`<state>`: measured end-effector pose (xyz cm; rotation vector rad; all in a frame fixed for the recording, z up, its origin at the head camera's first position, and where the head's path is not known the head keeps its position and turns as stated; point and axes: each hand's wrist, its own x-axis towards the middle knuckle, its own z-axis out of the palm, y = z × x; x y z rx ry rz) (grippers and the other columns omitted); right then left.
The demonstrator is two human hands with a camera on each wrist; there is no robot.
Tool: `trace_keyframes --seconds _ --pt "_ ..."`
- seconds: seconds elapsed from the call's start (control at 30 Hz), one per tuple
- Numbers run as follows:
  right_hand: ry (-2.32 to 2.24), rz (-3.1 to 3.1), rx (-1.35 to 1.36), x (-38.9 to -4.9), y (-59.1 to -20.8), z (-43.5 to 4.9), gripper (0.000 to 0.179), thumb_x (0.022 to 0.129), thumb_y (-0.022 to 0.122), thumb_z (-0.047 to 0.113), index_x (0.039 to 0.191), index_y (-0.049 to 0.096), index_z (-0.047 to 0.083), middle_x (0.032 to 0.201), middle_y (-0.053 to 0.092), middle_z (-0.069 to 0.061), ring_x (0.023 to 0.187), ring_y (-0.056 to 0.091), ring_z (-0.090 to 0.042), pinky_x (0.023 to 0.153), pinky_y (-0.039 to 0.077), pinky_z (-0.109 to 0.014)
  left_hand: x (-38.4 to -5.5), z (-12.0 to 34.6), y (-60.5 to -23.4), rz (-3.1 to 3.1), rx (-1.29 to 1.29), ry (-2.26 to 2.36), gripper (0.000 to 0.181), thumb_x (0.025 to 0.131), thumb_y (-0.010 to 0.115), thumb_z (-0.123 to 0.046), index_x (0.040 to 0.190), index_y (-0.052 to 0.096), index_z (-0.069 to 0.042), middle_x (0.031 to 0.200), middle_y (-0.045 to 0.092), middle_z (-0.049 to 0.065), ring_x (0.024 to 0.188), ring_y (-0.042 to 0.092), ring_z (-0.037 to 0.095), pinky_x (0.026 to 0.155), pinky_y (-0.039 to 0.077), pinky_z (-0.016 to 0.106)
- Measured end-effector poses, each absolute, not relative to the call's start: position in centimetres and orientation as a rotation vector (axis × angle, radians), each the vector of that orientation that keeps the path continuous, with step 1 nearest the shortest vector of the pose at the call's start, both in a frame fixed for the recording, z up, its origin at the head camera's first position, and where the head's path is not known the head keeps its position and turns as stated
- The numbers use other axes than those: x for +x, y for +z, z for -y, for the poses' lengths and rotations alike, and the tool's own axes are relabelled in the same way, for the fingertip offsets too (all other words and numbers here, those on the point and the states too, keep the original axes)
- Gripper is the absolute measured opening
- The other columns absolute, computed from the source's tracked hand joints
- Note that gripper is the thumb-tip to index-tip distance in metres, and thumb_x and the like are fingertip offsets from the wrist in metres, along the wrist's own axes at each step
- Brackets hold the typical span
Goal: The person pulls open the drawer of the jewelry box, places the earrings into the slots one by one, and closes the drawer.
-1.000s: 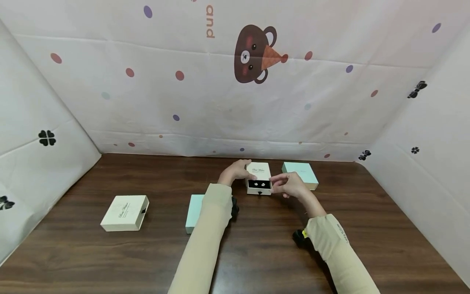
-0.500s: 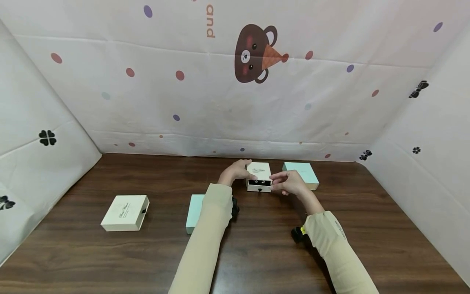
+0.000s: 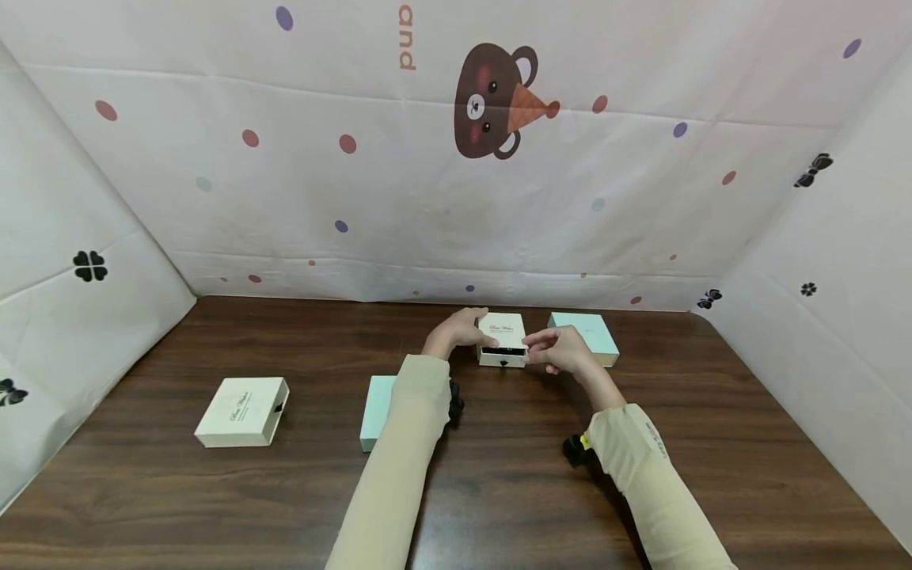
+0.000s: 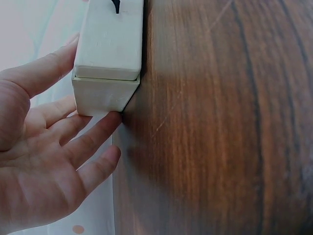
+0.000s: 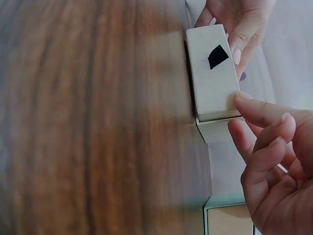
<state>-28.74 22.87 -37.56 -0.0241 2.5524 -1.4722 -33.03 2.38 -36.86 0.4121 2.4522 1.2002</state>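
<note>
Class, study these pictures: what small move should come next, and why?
Perhaps push the white drawer fully into its box sleeve with the right grip: a black strip of lining shows at the opening, and that grip touches the drawer.

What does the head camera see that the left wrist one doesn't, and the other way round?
Only the head view: the bear picture, the lid writing, two mint boxes and another white box.

Only the left wrist view: the inside of the left hand and a pale scratch-like line on the table.

Both: the left hand on the drawer box, its black tab and the brown table.
</note>
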Motion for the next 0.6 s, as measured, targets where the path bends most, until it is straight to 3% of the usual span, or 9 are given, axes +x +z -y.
trace_keyframes --seconds 0.6 --pt "-1.444 -2.605 0.035 -28.98 -37.54 -22.45 0.033 0.071 0.077 0.004 0.102 0.067 -0.001 0.069 0.063 0.002 0.039 0.045 -0.005 0.041 0.041 -0.020 -33.04 -2.32 -36.97 -2.438 0.400 1.209 0.074 0.082 0.069 -0.021 0.144 0.029 -0.012 0.148 0.026 0.008 0.134 0.026 0.028 0.102 0.031 0.045"
